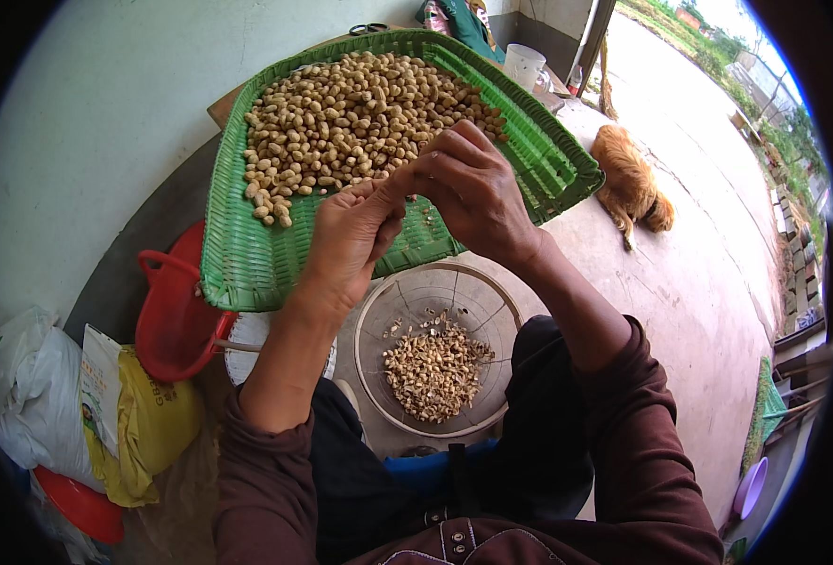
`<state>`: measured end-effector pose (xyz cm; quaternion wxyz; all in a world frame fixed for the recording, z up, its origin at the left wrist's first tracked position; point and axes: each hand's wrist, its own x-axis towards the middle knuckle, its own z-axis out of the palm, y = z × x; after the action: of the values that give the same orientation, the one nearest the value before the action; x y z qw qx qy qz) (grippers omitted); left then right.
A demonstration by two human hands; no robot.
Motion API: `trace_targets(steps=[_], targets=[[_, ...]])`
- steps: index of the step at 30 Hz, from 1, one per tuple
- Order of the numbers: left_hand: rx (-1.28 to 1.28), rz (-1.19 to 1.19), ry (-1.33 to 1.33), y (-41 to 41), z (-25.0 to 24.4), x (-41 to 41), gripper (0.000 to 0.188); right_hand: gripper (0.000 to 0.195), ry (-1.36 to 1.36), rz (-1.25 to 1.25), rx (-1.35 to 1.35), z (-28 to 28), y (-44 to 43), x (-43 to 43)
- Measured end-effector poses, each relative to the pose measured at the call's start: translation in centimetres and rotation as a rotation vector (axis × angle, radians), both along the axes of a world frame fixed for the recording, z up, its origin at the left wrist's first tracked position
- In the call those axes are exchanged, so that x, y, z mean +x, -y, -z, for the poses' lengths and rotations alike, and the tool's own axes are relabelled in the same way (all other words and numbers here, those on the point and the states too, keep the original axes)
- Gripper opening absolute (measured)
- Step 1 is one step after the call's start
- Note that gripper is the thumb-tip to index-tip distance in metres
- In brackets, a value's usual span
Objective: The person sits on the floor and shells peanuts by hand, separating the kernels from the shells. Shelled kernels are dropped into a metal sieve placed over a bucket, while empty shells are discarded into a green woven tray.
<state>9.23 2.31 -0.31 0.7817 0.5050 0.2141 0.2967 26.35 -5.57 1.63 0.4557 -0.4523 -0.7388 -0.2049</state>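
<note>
My left hand [353,236] and my right hand [469,187] meet at the fingertips over the near edge of a green woven basket tray [261,265]. The fingers are bent and pressed together; whatever lies between them is hidden. A large heap of unshelled peanuts [346,116] fills the far part of the tray, with a few shelled kernels and shell bits at its near side. Below the tray, between my knees, stands a round wire-mesh basket [363,339] holding a pile of broken peanut shells [434,374].
Left of my knees are a red plastic basin [176,332], a yellow sack [162,417] and a white plastic bag [35,402]. Behind the tray stand a clear mug [524,65] and black-handled scissors [368,29]. A tan dog [625,169] lies on the concrete floor at right.
</note>
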Motion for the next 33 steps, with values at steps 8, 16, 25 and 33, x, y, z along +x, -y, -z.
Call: trace_targets(steps=[8,16,25,33], targets=[[-0.013,-0.019,0.065,0.3,-0.3,-0.2,0.021,0.011,-0.085,-0.028,-0.095,0.3,-0.1,0.1],[-0.111,-0.016,0.096,0.1,-0.2,0.2,0.015,0.008,-0.321,-0.081,-0.12,1.3,-0.7,-0.2],[-0.178,-0.007,0.129,0.3,0.0,0.4,0.015,0.01,-0.918,-0.362,-0.434,1.7,-0.3,-1.0],[-0.222,-0.026,0.08,-0.3,-0.1,0.4,0.024,0.015,-0.994,-0.299,-0.417,1.0,-0.3,-1.2]])
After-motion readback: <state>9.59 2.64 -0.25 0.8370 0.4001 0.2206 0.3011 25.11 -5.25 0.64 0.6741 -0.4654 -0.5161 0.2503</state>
